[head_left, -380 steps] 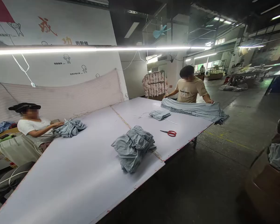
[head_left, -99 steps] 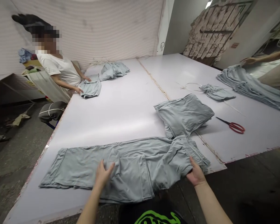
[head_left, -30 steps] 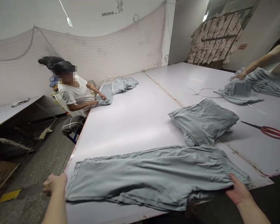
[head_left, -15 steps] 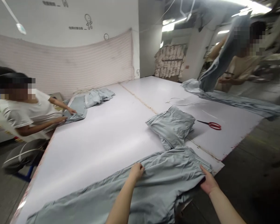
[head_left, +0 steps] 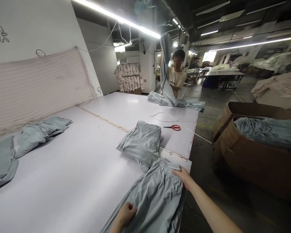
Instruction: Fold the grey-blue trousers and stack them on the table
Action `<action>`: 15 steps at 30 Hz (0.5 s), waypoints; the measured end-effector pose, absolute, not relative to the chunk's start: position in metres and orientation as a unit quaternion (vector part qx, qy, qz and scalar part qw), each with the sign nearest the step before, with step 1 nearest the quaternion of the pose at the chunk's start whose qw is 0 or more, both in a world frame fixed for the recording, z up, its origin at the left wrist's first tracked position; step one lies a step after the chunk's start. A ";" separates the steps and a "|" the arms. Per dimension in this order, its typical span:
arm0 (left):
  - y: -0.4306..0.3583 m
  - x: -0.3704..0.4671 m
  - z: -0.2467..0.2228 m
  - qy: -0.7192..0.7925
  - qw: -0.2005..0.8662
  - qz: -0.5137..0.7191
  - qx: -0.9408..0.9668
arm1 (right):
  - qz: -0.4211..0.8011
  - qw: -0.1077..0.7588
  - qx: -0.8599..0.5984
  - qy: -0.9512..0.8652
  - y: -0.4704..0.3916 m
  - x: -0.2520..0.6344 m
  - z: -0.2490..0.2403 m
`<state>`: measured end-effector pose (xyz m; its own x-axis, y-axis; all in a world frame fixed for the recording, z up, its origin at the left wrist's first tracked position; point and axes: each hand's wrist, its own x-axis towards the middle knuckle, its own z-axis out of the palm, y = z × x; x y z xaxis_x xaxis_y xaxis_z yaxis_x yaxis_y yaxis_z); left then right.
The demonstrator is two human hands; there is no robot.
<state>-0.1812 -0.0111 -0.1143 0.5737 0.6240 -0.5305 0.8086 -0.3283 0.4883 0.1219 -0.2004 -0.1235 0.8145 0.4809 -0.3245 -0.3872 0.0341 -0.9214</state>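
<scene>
Grey-green trousers (head_left: 155, 194) lie on the white table (head_left: 70, 168), their elastic waistband toward the table's right corner. My right hand (head_left: 184, 178) grips the waistband at its right end, thumb on top. Lower down, my left hand (head_left: 127, 212) is closed on the cloth of the same trousers near their left edge. Just beyond the waistband sits a folded stack of grey-green garments (head_left: 144, 140). Red-handled scissors (head_left: 176, 127) rest to the right of that stack.
Across the table a person (head_left: 177, 76) holds up a garment over a flat pile (head_left: 189, 104). More garments (head_left: 42, 131) lie at the left. Brown bins (head_left: 254, 158) with clothing stand on the floor at right. A thin cord (head_left: 165, 113) lies beyond the scissors.
The view has swung right, bringing the bins in and taking the person at the left out. The trousers now lie more lengthwise toward me, both hands still on them.
</scene>
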 end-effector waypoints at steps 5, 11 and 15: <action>-0.011 -0.176 -0.107 0.421 0.425 -0.134 0.790 | 0.253 0.664 -0.696 -0.099 -0.196 0.128 -0.121; 0.009 -0.180 -0.090 0.475 0.329 -0.032 0.816 | 0.227 0.639 -0.731 -0.082 -0.209 0.132 -0.135; 0.014 -0.176 -0.095 0.506 0.245 0.001 0.827 | 0.189 0.537 -0.815 -0.105 -0.214 0.136 -0.142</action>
<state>-0.1758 0.0139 -0.0946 0.4880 0.8372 -0.2467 0.8367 -0.3683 0.4053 0.1356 -0.2139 -0.1420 0.9064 0.3744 -0.1955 -0.0319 -0.4008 -0.9156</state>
